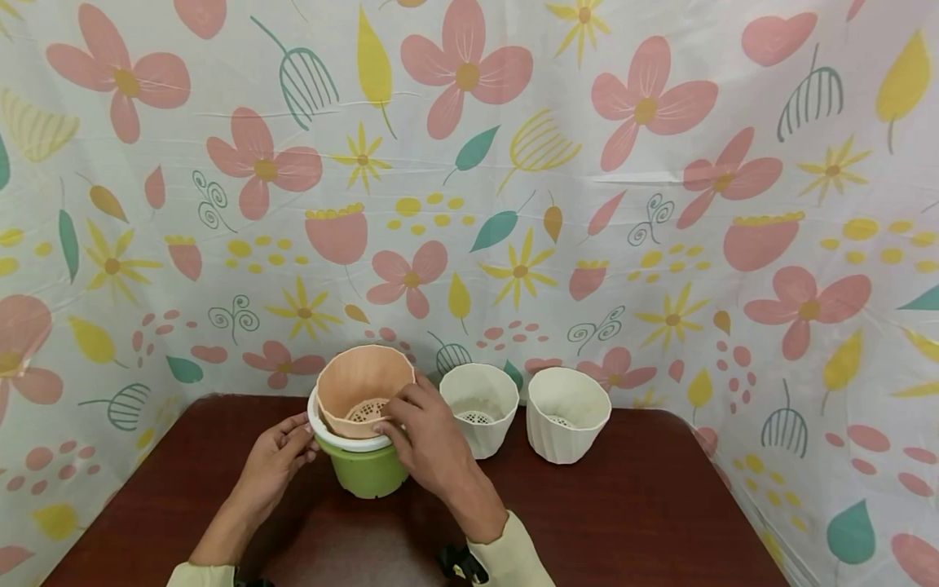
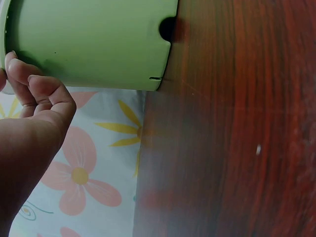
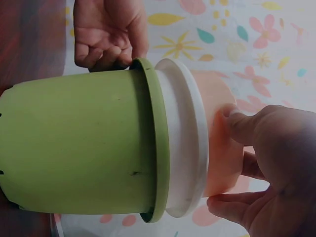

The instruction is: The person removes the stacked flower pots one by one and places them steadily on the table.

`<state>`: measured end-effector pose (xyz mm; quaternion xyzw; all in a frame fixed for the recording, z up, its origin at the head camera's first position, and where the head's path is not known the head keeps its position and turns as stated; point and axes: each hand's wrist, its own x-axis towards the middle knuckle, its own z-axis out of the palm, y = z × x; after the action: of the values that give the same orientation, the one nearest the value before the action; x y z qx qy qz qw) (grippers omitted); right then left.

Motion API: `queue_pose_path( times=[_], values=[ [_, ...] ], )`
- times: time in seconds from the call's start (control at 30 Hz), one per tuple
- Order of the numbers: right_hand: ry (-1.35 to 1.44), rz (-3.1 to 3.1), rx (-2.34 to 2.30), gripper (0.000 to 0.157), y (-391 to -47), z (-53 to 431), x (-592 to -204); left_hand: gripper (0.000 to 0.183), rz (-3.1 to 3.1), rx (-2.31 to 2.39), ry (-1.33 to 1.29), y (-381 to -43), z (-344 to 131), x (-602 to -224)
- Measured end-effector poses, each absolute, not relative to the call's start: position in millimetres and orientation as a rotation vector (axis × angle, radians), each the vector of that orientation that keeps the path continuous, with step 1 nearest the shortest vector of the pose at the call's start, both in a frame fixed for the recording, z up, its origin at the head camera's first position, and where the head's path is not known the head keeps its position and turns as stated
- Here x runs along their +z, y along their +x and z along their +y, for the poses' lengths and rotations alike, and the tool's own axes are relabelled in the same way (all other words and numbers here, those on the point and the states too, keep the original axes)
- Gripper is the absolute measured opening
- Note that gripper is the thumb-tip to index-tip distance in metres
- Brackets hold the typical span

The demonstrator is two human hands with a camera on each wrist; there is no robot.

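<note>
A green flowerpot point(image 1: 367, 475) stands upright on the table, with a white pot point(image 1: 358, 445) nested in its mouth. Inside the white one sits a peach pot point(image 1: 367, 367), its rim rising above the others and holes in its base. My right hand point(image 1: 434, 444) grips the peach pot's near right wall, thumb and fingers on either side of the rim, as the right wrist view shows. At the left of the stack, my left hand point(image 1: 270, 461) holds the green pot's rim with bent fingers point(image 2: 47, 86); its thumb is mostly cut off in the left wrist view.
Two cream fluted pots stand right of the stack: a nearer one point(image 1: 480, 408), partly behind my right hand, and another point(image 1: 568, 416) farther right. The dark wooden table point(image 1: 623, 522) meets a flower-printed cloth point(image 1: 528, 204) at the back and sides.
</note>
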<state>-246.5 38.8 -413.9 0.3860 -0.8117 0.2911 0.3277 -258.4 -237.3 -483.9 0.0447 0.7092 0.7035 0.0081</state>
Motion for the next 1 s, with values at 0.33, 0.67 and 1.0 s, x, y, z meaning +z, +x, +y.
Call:
queue_pose_path(
  times=[0.33,0.67,1.0],
  values=[
    [1.028,-2.022,0.756,0.016,-247.0,39.3,-410.9,0.055,2.217,2.202,0.174,-257.3,-236.5,-483.8],
    [1.043,-1.934,0.784,0.017,-247.7,38.0,-409.0,0.056,2.202,2.203,0.131,-257.3,-237.8,-483.0],
    [1.056,-1.865,0.833,0.015,-246.8,38.3,-406.2,0.057,2.197,2.2,0.152,-258.4,-238.3,-484.9]
  ],
)
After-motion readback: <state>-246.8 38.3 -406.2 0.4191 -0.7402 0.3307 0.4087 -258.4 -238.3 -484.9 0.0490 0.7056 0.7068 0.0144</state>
